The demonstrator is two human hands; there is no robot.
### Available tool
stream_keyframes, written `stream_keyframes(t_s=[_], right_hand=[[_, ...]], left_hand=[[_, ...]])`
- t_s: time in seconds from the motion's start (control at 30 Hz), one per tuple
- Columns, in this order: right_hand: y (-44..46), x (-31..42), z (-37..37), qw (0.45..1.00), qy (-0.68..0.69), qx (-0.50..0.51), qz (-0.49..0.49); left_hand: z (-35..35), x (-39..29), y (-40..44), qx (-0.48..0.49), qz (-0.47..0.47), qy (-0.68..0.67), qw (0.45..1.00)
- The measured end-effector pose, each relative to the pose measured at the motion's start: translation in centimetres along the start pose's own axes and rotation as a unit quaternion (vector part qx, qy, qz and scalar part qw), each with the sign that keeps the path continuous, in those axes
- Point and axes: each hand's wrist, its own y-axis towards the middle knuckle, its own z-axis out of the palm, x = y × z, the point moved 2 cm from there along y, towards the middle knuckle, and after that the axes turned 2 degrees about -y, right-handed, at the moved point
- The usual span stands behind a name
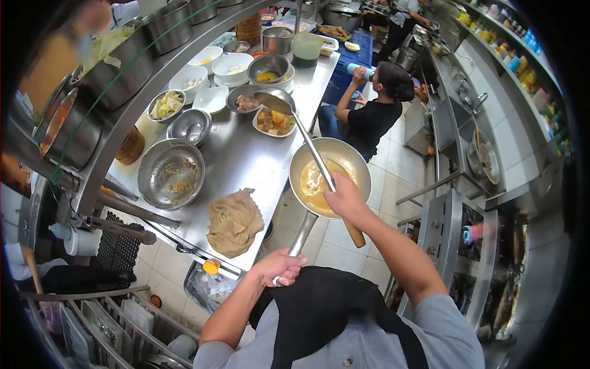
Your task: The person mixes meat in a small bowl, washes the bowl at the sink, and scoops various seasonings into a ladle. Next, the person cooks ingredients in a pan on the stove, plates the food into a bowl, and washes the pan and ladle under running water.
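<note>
My left hand (pixel 279 267) is closed around the metal handle of a frying pan (pixel 296 161) just in front of my body. A thin yellowish-brown liquid with pale streaks covers part of the pan's bottom. My right hand (pixel 345 195) grips a long steel ladle (pixel 312 147) with a wooden handle end. The ladle crosses above the pan, and its bowl is over the table beside a white dish (pixel 275 132) of chunky orange and brown food. Whether the bowl holds anything is hard to see. A crumpled tan cloth (pixel 235 222) lies on the table left of the pan.
The steel table (pixel 258 163) carries a strainer bowl (pixel 171 174), a bowl of meat pieces (pixel 244 99) and white bowls (pixel 189 80). Behind the table's right side, a person in black (pixel 369 117) holds a blue bottle. A lit stove burner (pixel 472 234) is at right.
</note>
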Motion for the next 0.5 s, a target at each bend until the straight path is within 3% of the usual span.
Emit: stream_keyframes(t_s=[0.1,0.17,0.23,0.37,0.4,0.5], right_hand=[[-0.8,0.0,-1.1,0.998,0.048,-0.011,-0.028],[-2.6,1.6,-3.9,0.972,0.118,0.106,0.175],[-5.8,0.4,-5.9,0.953,0.193,0.138,0.189],[-13.6,-1.7,-10.6,0.838,0.401,0.176,0.326],[-15.5,-2.9,-11.0,0.836,0.407,0.161,0.331],[-21.9,-5.6,-12.6,0.754,0.464,0.195,0.422]], left_hand=[[-0.5,-0.6,0.0,0.008,-0.007,0.012,1.0],[-0.6,-1.1,-0.3,0.014,-0.012,0.018,1.0],[-0.2,-1.7,-1.0,-0.008,-0.008,0.048,0.999],[-1.1,-2.7,-1.7,-0.005,-0.033,0.072,0.997],[-1.2,-3.1,-1.9,-0.019,-0.043,0.105,0.993],[-1.1,-4.0,-0.1,-0.038,-0.065,0.216,0.973]])
